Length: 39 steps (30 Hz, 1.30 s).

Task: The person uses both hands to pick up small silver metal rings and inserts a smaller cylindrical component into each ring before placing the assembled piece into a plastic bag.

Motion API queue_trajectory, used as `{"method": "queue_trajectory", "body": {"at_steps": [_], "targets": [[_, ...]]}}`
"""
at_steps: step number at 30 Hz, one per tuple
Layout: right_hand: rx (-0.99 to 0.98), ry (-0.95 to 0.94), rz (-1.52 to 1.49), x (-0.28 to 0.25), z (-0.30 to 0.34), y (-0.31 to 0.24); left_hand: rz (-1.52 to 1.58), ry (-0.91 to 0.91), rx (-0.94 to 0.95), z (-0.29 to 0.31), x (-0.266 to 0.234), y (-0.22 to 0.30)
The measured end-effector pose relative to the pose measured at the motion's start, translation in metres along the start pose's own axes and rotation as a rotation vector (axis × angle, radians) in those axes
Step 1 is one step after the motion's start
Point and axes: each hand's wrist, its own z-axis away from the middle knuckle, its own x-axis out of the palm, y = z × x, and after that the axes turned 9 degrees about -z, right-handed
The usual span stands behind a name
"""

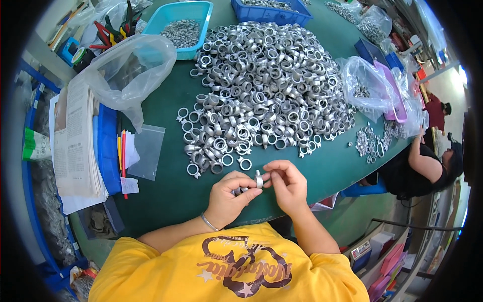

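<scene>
Near the front edge of the green table, my left hand [225, 198] is closed around a silver metal ring [259, 181] with a small stub on top. Another ring or more shows under its curled fingers, partly hidden. Just to the right, my right hand [288, 189] has its thumb and fingers pinched together, the fingertips close to the held ring. Whatever lies in that pinch is too small to make out. Beyond both hands spreads a large heap of similar silver rings [271, 80], many with small lugs.
A turquoise tray [207, 22] of small metal parts and a blue bin [271, 16] stand at the back. An open plastic bag [133, 63], papers [75, 136] and pencils [124, 156] lie left. Small parts [370, 143] lie right, where a person in black [417, 173] sits.
</scene>
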Motion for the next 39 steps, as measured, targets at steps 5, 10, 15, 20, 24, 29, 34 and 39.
{"method": "queue_trajectory", "body": {"at_steps": [5, 10, 15, 20, 24, 29, 34, 39], "targets": [[0.295, -0.164, -0.351, -0.008, 0.004, -0.006, -0.097, 0.027, 0.135, 0.000, 0.000, 0.003], [0.187, -0.278, -0.293, -0.011, 0.007, -0.005, -0.137, 0.032, 0.158, 0.001, 0.001, 0.008], [0.109, -0.273, -0.290, -0.011, 0.006, -0.006, -0.123, 0.016, 0.153, 0.001, 0.001, 0.008], [0.069, -0.262, -0.268, -0.012, 0.007, -0.004, -0.088, 0.004, 0.126, 0.001, 0.000, 0.006], [0.058, -0.256, -0.249, -0.011, 0.008, -0.004, -0.075, -0.003, 0.108, 0.002, -0.001, 0.004], [0.010, -0.248, -0.171, -0.011, 0.007, -0.004, -0.060, -0.009, 0.106, 0.002, 0.000, 0.004], [-0.041, -0.232, -0.068, -0.010, 0.007, -0.007, -0.048, -0.019, 0.099, 0.002, -0.001, 0.004], [-0.145, -0.205, 0.096, -0.007, 0.006, -0.012, -0.030, -0.007, 0.068, 0.002, -0.001, 0.005]]}}
